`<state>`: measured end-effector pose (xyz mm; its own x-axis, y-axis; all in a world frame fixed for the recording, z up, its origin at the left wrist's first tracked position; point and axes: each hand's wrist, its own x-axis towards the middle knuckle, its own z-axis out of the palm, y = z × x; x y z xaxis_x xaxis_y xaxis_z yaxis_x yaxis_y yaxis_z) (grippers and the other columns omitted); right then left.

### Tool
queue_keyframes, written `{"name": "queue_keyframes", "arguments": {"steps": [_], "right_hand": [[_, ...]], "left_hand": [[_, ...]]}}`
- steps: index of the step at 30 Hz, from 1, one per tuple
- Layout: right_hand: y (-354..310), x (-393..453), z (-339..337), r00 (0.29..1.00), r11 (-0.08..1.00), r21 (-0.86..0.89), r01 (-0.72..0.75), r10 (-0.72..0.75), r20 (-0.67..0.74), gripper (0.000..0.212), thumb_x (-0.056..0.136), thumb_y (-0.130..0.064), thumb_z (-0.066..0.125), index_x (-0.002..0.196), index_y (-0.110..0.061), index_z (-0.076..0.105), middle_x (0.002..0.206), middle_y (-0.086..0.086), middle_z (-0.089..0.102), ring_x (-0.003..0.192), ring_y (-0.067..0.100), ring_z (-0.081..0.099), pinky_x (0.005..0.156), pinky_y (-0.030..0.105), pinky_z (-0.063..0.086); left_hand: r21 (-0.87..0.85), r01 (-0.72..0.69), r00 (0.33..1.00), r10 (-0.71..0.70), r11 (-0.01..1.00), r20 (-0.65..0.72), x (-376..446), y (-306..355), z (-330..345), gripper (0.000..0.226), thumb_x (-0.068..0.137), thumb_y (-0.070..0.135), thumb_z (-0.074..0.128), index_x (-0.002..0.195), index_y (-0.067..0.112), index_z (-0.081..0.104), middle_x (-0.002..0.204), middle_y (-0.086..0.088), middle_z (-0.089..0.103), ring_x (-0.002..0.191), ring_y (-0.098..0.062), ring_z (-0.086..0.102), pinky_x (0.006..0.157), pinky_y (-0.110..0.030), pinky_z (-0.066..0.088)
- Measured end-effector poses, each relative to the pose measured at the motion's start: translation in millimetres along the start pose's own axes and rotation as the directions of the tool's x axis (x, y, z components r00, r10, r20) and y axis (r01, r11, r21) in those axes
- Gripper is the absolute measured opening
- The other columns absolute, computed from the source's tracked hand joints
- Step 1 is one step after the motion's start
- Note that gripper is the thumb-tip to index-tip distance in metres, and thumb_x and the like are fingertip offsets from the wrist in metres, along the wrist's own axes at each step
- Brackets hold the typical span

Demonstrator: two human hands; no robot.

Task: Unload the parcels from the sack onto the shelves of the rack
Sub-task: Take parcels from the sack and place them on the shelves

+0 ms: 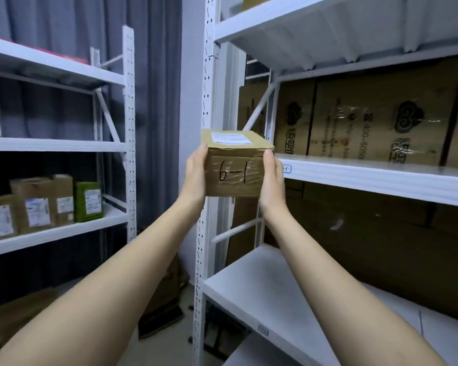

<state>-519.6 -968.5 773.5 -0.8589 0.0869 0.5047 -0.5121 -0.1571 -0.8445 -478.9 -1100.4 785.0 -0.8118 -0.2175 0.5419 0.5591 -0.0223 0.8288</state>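
White racks [376, 178] | arms outstretched | left hand [196, 175], right hand [271, 180] gripping parcel [234, 165] sides

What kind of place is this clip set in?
Probably a parcel stockroom: white metal racks, labelled parcels on a left shelf, and a hand-held box marked 6-1.

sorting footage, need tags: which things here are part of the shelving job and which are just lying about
Part of the job: box marked 6-1, left hand, right hand, rack shelf.
Lying about: big cartons, curtain, flattened cardboard on the floor.
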Motion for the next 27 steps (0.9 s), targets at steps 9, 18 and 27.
{"name": "queue_keyframes", "arguments": {"steps": [9, 18, 27], "right_hand": [[-28.1, 49.2, 39.1, 0.952, 0.944, -0.274, 0.185, -0.242, -0.189, 0.049, 0.097, -0.054, 0.038, 0.137, -0.025, 0.039, 0.127, -0.005, 0.054, 0.116, 0.014, 0.052, 0.1, 0.038, 0.043], [-20.4, 116.8, 19.0, 0.943, 0.797, -0.6, 0.07, -0.248, -0.22, 0.067, 0.094, -0.058, 0.044, 0.146, -0.018, 0.029, 0.147, 0.005, 0.038, 0.13, 0.023, 0.042, 0.1, 0.035, 0.036], [9.3, 172.6, -1.6, 0.94, 0.544, -0.838, -0.045, -0.26, -0.219, 0.078, 0.094, -0.056, 0.045, 0.153, -0.027, 0.003, 0.155, 0.011, 0.022, 0.13, 0.037, 0.042, 0.094, 0.039, 0.035]], "left_hand": [[-0.016, 0.054, 0.969, -0.049, 0.998, 0.243, 95.5, 21.4, -19.6, 0.034, 0.095, 0.056, 0.035, 0.093, 0.037, 0.062, 0.084, 0.018, 0.072, 0.081, 0.005, 0.066, 0.083, -0.023, 0.049], [0.031, 0.204, 0.903, -0.2, 0.978, 0.381, 177.6, -16.5, 5.1, 0.024, 0.095, 0.037, 0.047, 0.107, 0.021, 0.06, 0.094, 0.002, 0.064, 0.077, -0.006, 0.06, 0.062, -0.016, 0.05], [0.345, 0.019, 0.856, -0.194, 0.939, 0.48, 243.5, -72.2, 31.7, 0.069, 0.069, 0.054, 0.049, 0.127, 0.016, 0.049, 0.123, -0.009, 0.056, 0.113, -0.022, 0.052, 0.103, -0.036, 0.037]]}}
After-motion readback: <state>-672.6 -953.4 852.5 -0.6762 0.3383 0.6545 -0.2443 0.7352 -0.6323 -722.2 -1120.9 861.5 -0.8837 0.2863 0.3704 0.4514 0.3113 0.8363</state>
